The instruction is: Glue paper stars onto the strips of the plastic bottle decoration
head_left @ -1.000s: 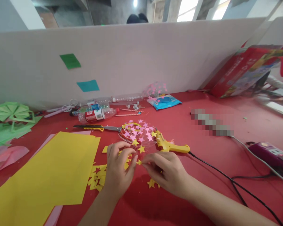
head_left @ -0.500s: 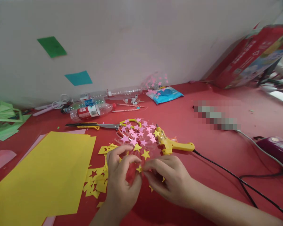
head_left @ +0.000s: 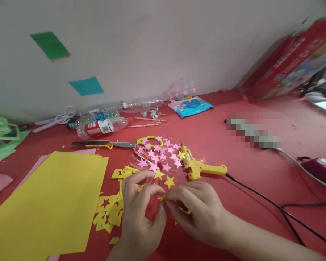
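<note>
My left hand [head_left: 142, 212] and my right hand [head_left: 198, 208] meet at a small yellow paper star [head_left: 162, 198]. The left thumb and forefinger close on its left side, and the right thumb and forefinger pinch it from the right. My fingers hide part of the star. Just beyond them lies a clear plastic piece dotted with pink paper stars [head_left: 162, 156], with two larger yellow stars [head_left: 168, 181] at its near side. A few more yellow stars [head_left: 185, 209] show partly under my right hand. Yellow paper scraps with star-shaped holes [head_left: 108, 210] lie beside my left hand.
A yellow glue gun [head_left: 203, 168] with a black cord lies on the right. Scissors [head_left: 125, 144] and a cutter lie behind. Yellow sheets [head_left: 49, 206] cover the left. Plastic bottles [head_left: 103, 127] and a blue packet [head_left: 191, 106] sit near the wall. A pixelated strip [head_left: 252, 133] has a white cable.
The small star has tilted between my fingertips, so less of its face shows. Both hands stay together at nearly the same place, and the view has shifted slightly.
</note>
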`<action>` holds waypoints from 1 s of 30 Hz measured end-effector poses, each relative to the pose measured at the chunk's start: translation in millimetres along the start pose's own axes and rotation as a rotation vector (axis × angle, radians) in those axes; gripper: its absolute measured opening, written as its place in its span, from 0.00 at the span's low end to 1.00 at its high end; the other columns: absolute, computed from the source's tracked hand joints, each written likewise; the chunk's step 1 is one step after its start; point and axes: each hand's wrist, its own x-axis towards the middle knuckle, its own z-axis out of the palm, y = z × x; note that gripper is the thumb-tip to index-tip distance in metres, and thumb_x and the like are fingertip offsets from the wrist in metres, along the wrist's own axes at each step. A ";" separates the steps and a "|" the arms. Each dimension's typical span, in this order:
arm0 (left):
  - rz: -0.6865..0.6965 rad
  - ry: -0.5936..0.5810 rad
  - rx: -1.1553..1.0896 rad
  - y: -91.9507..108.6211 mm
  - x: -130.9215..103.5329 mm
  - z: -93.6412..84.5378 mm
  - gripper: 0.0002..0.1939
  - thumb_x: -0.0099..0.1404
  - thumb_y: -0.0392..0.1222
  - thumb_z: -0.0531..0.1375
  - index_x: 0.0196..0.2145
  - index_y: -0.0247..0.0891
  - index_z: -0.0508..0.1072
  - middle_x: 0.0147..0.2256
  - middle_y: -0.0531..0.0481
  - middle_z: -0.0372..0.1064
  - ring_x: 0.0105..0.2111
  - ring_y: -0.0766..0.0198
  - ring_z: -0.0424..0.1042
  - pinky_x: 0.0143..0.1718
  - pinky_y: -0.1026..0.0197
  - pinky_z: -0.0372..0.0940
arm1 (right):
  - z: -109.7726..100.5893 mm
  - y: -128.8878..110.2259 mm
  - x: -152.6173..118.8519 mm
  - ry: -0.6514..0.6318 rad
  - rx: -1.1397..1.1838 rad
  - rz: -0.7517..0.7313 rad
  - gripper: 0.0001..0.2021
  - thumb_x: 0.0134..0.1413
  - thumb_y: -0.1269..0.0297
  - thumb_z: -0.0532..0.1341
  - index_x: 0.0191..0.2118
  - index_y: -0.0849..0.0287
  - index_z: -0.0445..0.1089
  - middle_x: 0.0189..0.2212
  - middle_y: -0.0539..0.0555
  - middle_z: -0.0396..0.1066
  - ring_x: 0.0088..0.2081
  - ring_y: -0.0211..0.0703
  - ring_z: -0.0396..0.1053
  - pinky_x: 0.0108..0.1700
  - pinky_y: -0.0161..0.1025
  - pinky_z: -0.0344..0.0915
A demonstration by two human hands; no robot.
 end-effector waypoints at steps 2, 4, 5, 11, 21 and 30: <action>0.003 -0.013 0.009 -1.0 -1.0 -0.5 0.10 0.59 0.29 0.55 0.36 0.42 0.67 0.46 0.47 0.58 0.47 0.59 0.61 0.44 0.56 0.63 | 0.3 -0.3 0.7 0.005 -0.011 -0.003 0.06 0.59 0.75 0.53 0.33 0.60 0.64 0.19 0.46 0.63 0.19 0.34 0.55 0.23 0.35 0.52; 0.013 -0.029 0.019 -2.2 -1.8 -1.1 0.11 0.59 0.29 0.55 0.36 0.43 0.67 0.46 0.46 0.58 0.47 0.58 0.61 0.43 0.55 0.64 | 0.4 -0.3 1.3 0.010 -0.020 -0.004 0.07 0.60 0.74 0.53 0.32 0.60 0.64 0.19 0.46 0.63 0.19 0.34 0.55 0.23 0.35 0.52; 0.017 -0.036 0.023 -2.7 -2.0 -1.3 0.11 0.58 0.29 0.56 0.36 0.43 0.67 0.46 0.46 0.58 0.47 0.58 0.62 0.43 0.55 0.65 | 0.4 -0.1 1.5 0.012 -0.024 -0.004 0.07 0.60 0.74 0.53 0.32 0.60 0.64 0.19 0.46 0.63 0.19 0.34 0.55 0.23 0.35 0.52; 0.011 -0.042 0.013 -2.9 -2.3 -2.1 0.11 0.59 0.29 0.55 0.37 0.43 0.67 0.46 0.46 0.58 0.48 0.57 0.62 0.42 0.55 0.65 | 0.8 1.3 1.8 0.020 -0.027 -0.002 0.07 0.60 0.75 0.53 0.33 0.60 0.64 0.19 0.46 0.64 0.19 0.34 0.55 0.23 0.35 0.51; -0.005 -0.026 -0.042 -5.7 -3.4 -0.4 0.09 0.62 0.30 0.54 0.37 0.42 0.67 0.48 0.45 0.57 0.50 0.60 0.61 0.45 0.57 0.63 | 0.6 0.6 1.9 0.023 -0.038 0.001 0.05 0.61 0.73 0.53 0.36 0.60 0.64 0.19 0.46 0.64 0.19 0.34 0.56 0.23 0.35 0.51; -0.007 -0.026 0.022 -6.5 -2.3 -1.3 0.07 0.63 0.32 0.55 0.36 0.43 0.68 0.48 0.45 0.58 0.50 0.58 0.62 0.44 0.56 0.66 | -1.8 0.7 0.9 0.025 -0.056 -0.022 0.05 0.60 0.74 0.52 0.38 0.60 0.64 0.20 0.46 0.65 0.19 0.34 0.57 0.23 0.35 0.53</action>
